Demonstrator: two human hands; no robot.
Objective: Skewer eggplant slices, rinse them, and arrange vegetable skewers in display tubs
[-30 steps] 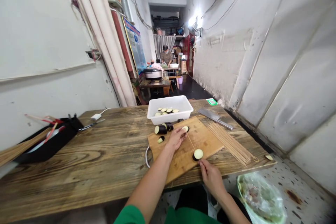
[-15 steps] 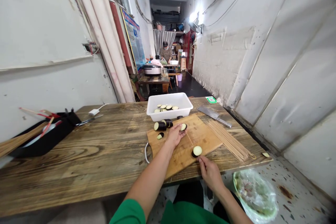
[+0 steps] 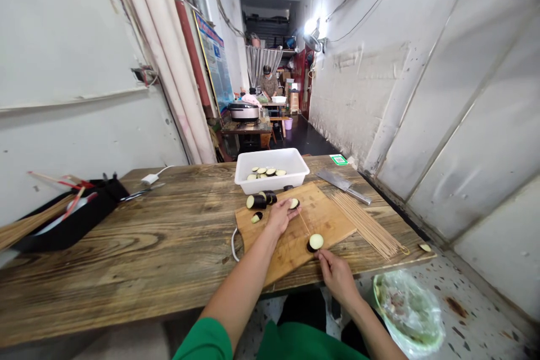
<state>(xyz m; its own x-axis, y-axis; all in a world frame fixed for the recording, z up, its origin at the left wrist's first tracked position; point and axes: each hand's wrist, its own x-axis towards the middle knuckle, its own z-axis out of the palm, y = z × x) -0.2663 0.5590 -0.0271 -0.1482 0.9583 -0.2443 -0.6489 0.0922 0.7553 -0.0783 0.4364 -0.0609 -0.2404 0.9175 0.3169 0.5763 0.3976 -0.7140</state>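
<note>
My left hand (image 3: pixel 281 216) is closed on a round eggplant slice (image 3: pixel 294 203) over the upper part of the wooden cutting board (image 3: pixel 274 267). A thin bamboo skewer (image 3: pixel 304 221) runs from that slice down to a second eggplant slice (image 3: pixel 316 242), which is threaded on it near my right hand (image 3: pixel 334 271). The fingers of my right hand pinch the skewer's near end, just below the second slice. Cut eggplant chunks (image 3: pixel 255 202) with dark skin lie at the board's far left corner, and a small eggplant end piece (image 3: pixel 256 217) rests nearer.
Behind the board stands a white plastic tub (image 3: pixel 272 184) holding several eggplant slices. A cleaver (image 3: pixel 343 185) and a bundle of skewers (image 3: pixel 367 225) lie to the right. A lined green bin (image 3: pixel 407 312) sits on the floor. A person (image 3: pixel 269 84) is far back.
Almost nothing differs. Both hands keep their hold on the slice and the skewer; the whole view has shifted very slightly.
</note>
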